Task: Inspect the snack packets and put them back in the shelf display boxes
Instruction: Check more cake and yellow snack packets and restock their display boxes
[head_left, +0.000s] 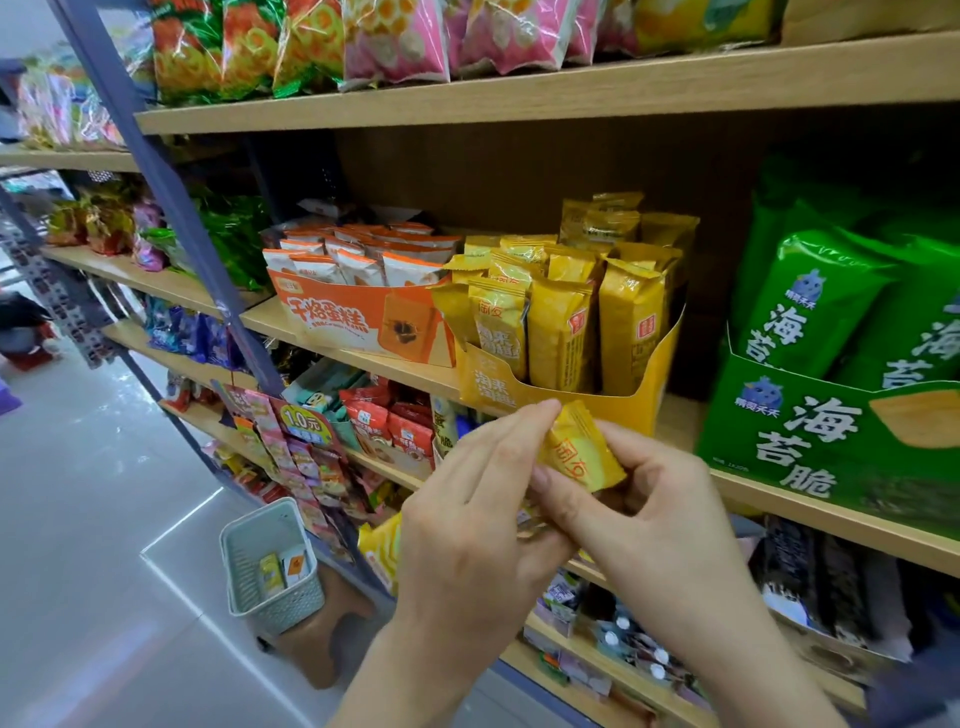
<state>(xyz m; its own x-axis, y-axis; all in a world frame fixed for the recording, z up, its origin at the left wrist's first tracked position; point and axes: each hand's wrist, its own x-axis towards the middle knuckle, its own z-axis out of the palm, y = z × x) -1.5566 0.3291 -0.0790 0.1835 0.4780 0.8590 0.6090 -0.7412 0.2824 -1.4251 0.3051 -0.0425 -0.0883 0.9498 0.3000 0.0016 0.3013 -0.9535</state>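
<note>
At the left, on the floor, a basket (280, 605) holds two small packs. Above it hangs a round tag (306, 423) which reads "1.0元". On the middle shelf the orange box (332, 319) shows large white characters, seemingly "千烙蛋糕", and beside it the yellow box (644, 410) is full of upright yellow packets.

Just in front of this yellow box, a little below its front edge, both hands hold one packet (582, 452). The left hand (467, 519) pinches its upper edge with the fingertips. The right hand (649, 519) grips the lower part between thumb and curled fingers. The packet carries red characters, but I cannot read them with certainty.

It looks small and very light, and its glossy film is probably slippery and crinkles easily. The content may be brittle, so it is better to hold it at the flat sealed ends and not to squeeze the middle.

At the right, the green box (810, 441) reads "海苔脆".
</note>
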